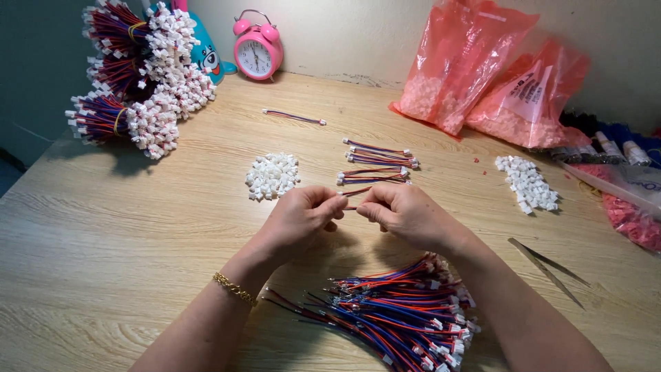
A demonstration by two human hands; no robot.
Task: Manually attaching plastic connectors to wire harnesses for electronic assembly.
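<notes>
My left hand (299,217) and my right hand (406,213) meet at the middle of the wooden table (103,227). Together they pinch a short red, blue and black wire lead (351,205), whose end shows between the fingertips. A small white connector may sit in the left fingers, but they hide it. Just beyond the hands lies a small heap of white plastic connectors (273,176), and to its right a few finished wire leads (377,162). A big loose bundle of wire leads (399,317) lies below my wrists.
Banded bundles of finished leads (141,76) are stacked at the back left beside a pink alarm clock (257,48). Red plastic bags of parts (482,76) lean on the wall. More white connectors (527,182) and metal tweezers (547,265) lie right.
</notes>
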